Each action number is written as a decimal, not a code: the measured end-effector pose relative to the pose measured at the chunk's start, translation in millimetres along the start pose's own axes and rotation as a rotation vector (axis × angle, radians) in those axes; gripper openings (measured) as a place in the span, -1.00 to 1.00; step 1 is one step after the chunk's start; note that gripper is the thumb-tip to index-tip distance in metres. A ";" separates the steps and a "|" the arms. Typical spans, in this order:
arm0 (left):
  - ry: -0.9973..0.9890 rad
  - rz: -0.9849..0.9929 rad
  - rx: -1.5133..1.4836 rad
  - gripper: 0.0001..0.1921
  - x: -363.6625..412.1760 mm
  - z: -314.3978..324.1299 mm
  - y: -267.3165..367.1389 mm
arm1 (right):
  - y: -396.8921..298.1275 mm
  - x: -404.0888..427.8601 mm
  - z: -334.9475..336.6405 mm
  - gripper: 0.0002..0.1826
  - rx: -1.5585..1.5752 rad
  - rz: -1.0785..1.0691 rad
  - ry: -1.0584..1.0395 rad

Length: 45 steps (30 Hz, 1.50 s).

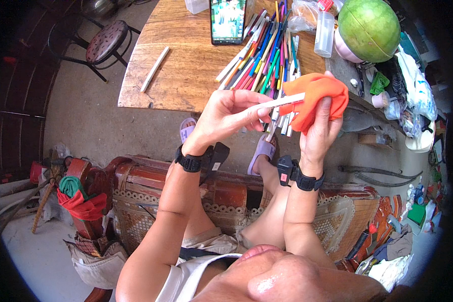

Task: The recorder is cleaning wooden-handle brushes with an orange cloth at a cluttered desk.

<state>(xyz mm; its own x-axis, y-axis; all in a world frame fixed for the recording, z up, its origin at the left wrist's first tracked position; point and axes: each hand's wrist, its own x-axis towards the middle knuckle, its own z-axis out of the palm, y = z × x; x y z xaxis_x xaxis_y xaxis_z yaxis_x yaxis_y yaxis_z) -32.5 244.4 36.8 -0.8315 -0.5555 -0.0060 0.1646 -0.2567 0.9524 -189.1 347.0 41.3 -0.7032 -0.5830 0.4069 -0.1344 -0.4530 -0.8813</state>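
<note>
My left hand (236, 109) pinches one end of a white marker pen (283, 101) between thumb and fingers. The pen's other end runs into the folds of an orange cloth (313, 98), which hides its tip. My right hand (322, 122) grips that cloth around the pen end. Both hands are held up at the front edge of a wooden table (188, 79). Behind them lies a loose heap of coloured marker pens (266, 56), some reaching past the table edge. A single white pen (154, 70) rests apart on the table's left side.
A smartphone (228, 20) with a lit screen stands behind the pens. A clear plastic cylinder (324, 34), a plastic bag (302, 13) and a green watermelon (369, 28) occupy the right. A round stool (107, 41) is on the floor at left. Red and green cloths (81, 200) hang on the bench arm.
</note>
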 end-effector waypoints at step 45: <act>-0.060 0.036 0.018 -0.78 4.7 9.8 -9.8 | -9.3 -1.3 -5.7 -0.58 0.049 0.180 -0.102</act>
<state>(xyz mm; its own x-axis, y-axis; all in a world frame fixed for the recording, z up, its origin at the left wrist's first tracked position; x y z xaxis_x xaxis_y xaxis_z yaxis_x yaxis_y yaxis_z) -43.2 252.0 30.4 -0.8554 -0.5159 0.0459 0.1855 -0.2225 0.9571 -190.8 355.8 47.6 -0.6378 -0.7218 0.2687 0.0226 -0.3663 -0.9302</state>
